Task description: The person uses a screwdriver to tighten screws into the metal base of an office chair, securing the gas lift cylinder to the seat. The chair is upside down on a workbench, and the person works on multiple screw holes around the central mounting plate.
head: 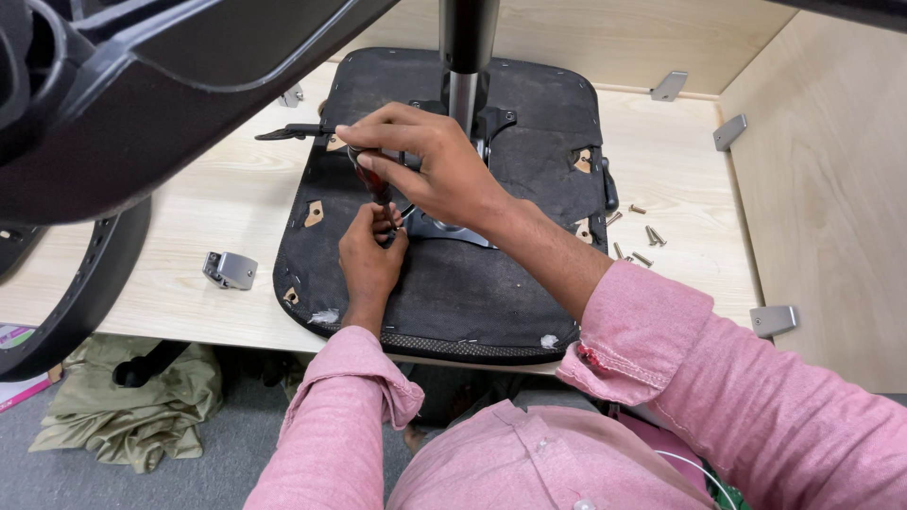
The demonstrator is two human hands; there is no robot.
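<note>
An upturned black chair seat (529, 123) lies on the light wooden table (217, 203), with a metal mechanism plate (444, 229) and an upright gas cylinder (466, 57) at its middle. My right hand (425, 161) grips a screwdriver (378, 184) with a red and black handle, held upright over the plate. My left hand (370, 250) sits just below it, fingers pinched around the screwdriver's lower shaft near the tip. The tip itself is hidden by my fingers.
Several loose screws (647, 236) lie on the table right of the seat. A grey metal bracket (230, 270) rests to the left. A black chair part (142, 85) looms at top left. Metal corner brackets (773, 319) line the wooden side panels.
</note>
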